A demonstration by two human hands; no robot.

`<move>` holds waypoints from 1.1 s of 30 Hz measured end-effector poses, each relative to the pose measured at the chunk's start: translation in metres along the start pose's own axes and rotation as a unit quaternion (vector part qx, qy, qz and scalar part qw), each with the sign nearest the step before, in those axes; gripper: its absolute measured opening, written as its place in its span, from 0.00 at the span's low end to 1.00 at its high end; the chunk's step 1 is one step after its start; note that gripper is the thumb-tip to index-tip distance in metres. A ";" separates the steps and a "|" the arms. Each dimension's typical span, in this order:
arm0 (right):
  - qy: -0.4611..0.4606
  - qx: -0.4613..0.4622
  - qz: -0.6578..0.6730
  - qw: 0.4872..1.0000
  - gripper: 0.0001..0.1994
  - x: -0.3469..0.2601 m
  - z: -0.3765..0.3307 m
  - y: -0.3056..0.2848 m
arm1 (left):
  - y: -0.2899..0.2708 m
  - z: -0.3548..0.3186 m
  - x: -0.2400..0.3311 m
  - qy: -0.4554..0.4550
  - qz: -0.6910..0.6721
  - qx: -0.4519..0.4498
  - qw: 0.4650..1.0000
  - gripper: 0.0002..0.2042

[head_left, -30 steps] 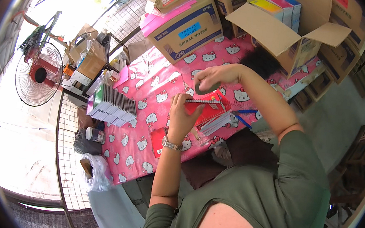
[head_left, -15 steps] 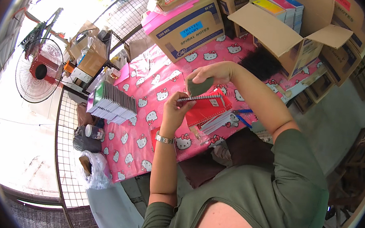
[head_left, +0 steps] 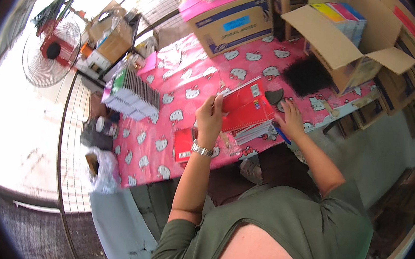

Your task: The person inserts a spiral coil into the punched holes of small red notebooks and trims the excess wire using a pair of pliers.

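My left hand, with a metal watch at the wrist, pinches the left edge of a red notebook. That notebook lies tilted over a stack topped by another red notebook; white page edges show beneath. At the stack's right side, my right hand has its fingers spread and holds nothing. Just beyond its fingertips lies a dark green curved piece, its kind unclear. Partly under the right hand is a blue-handled tool. Near my left wrist, a separate red notebook rests on the table.
A row of spiral notebooks stands at the table's left. Cardboard boxes line the back, an open one holding colourful notebooks. A black bristly thing lies before it. A fan and plastic bag are at left.
My right hand has let go of the dark green piece, which now lies beyond the stack, and moved right and nearer. The spiral-edged notebook in my left hand is now down over the stack.
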State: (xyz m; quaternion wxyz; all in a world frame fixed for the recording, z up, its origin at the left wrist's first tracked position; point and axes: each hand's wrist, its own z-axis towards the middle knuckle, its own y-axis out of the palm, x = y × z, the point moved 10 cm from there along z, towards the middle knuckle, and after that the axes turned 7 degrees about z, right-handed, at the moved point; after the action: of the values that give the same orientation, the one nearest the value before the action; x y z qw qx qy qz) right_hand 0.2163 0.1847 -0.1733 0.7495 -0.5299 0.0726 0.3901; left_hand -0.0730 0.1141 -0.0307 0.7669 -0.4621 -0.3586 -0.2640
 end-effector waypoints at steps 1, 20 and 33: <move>-0.011 -0.016 -0.071 0.997 0.31 -0.008 -0.023 -0.003 | 0.005 -0.001 0.028 0.015 -0.016 0.020 1.000 0.09; -0.184 0.012 0.172 0.968 0.27 -0.227 0.047 -0.128 | 0.006 -0.009 0.038 0.063 -0.079 0.043 0.994 0.10; -0.045 0.052 0.355 0.932 0.21 -0.148 0.044 -0.131 | -0.079 -0.069 -0.034 -0.049 -0.216 0.241 0.945 0.11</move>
State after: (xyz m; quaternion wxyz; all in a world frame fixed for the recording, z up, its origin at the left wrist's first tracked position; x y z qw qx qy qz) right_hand 0.1884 0.1297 0.0191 0.5907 -0.4121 0.2423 0.6500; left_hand -0.1303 0.0205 -0.0385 0.7615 -0.1872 -0.5399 -0.3058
